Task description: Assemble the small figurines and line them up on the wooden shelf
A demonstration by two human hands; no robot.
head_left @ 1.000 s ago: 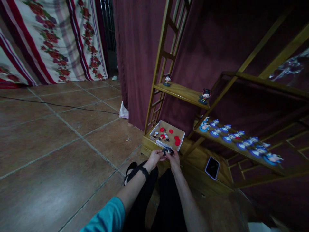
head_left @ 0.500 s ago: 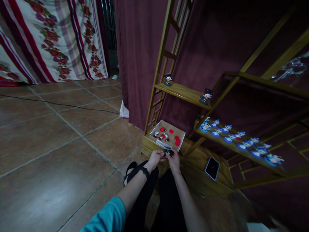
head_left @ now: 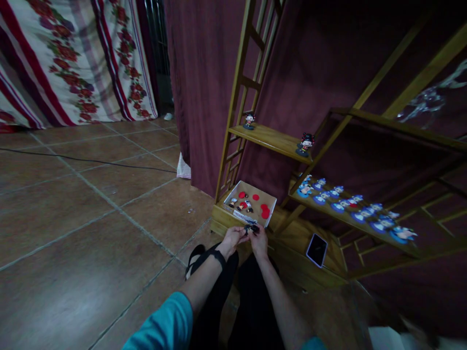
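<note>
My left hand (head_left: 234, 239) and my right hand (head_left: 260, 241) meet in front of the shelf's base, both closed on one small dark figurine (head_left: 251, 229). Fingers cover much of it, so its details are hard to make out. Just beyond my hands sits a shallow box (head_left: 272, 206) with several red discs (head_left: 264, 212) and several small figure pieces (head_left: 241, 207) in it. On the short upper shelf stand two dark-haired figurines, one at the left end (head_left: 249, 121) and one at the right end (head_left: 305, 144).
A wooden display rack (head_left: 270, 139) rises ahead against a maroon curtain (head_left: 207, 97). Its lower right shelf carries several blue-and-white figurines (head_left: 342, 206). A phone or tablet (head_left: 316, 250) lies on the base. A black cable (head_left: 87, 161) crosses the tiled floor (head_left: 91, 233) at left.
The view has shifted slightly, so the rack appears a little farther left. Both hands still hold the dark figurine together in nearly the same place before the box.
</note>
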